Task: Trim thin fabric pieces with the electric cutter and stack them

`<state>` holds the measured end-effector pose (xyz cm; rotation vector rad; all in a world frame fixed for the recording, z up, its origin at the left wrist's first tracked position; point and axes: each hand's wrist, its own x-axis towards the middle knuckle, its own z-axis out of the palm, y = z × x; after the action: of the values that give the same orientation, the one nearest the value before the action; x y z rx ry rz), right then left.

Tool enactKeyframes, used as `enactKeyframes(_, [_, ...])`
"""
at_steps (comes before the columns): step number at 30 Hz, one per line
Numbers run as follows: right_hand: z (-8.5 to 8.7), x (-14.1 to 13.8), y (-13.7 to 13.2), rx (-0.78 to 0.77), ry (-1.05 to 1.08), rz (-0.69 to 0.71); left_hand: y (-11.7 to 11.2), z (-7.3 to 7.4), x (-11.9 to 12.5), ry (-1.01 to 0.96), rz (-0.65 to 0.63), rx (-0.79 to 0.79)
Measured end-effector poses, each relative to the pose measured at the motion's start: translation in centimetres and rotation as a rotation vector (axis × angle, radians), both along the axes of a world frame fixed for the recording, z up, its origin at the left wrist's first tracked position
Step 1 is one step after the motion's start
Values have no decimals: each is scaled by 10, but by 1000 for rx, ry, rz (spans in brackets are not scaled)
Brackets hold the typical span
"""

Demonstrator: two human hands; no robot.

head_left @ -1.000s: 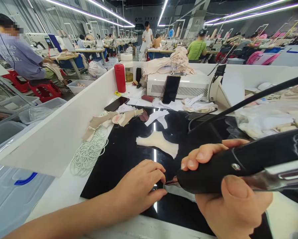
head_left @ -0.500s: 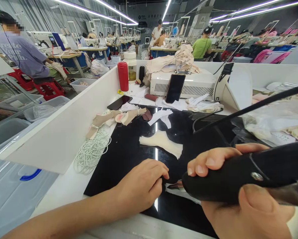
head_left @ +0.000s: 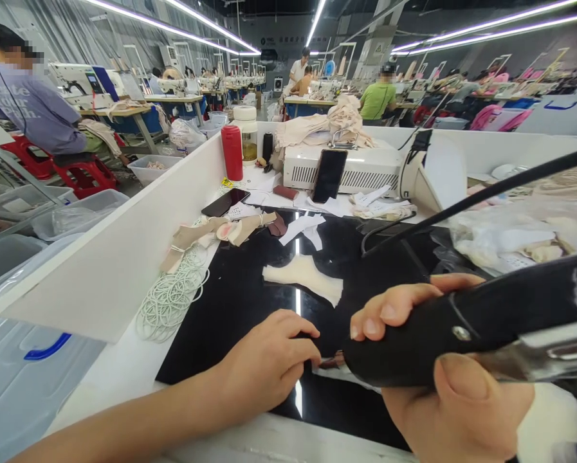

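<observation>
My right hand (head_left: 442, 386) is wrapped round a black hand tool (head_left: 481, 318) with a black cord (head_left: 485, 193) running up to the right; the tool's nose points left, low over the glossy black work surface (head_left: 240, 302). My left hand (head_left: 269, 360) rests on that surface just left of the nose, fingers curled and pinched on a dark fabric piece (head_left: 334, 360) I can barely make out. A cream fabric piece (head_left: 305, 275) lies flat a little beyond my hands.
A coil of white elastic (head_left: 172, 292) and beige fabric pieces (head_left: 211, 231) lie left. Behind stand a red bottle (head_left: 232, 152), a phone (head_left: 329, 175) leaning on a white machine (head_left: 356, 168), another phone (head_left: 225, 201) lying flat, a white partition (head_left: 124, 251). Other people sit at sewing stations beyond.
My hands and the tool stay nearly in place; my left fingers shift slightly at the tool's nose. The view wobbles a little.
</observation>
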<state>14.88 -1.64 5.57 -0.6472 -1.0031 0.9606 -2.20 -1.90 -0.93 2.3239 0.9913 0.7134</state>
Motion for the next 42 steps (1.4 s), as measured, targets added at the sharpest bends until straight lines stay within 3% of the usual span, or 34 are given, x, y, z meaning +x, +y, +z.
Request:
enactKeyframes(7, [14,37,-7,-37,-147,-124,-3,6,-4,72,-113,67])
enactKeyframes(11, [7,48,-3,34,-253,-192,13,17,-1,95,-230,73])
enactKeyframes(18, [-1,41,4,52,-121,-163,45,23,7,136,-386,-57])
enactKeyframes(31, [-8,29,10,68,-1,-124,54,18,12,189,-432,-111])
enactKeyframes(42, [-17,39,12,71,-89,-129,53,13,12,168,-403,-154])
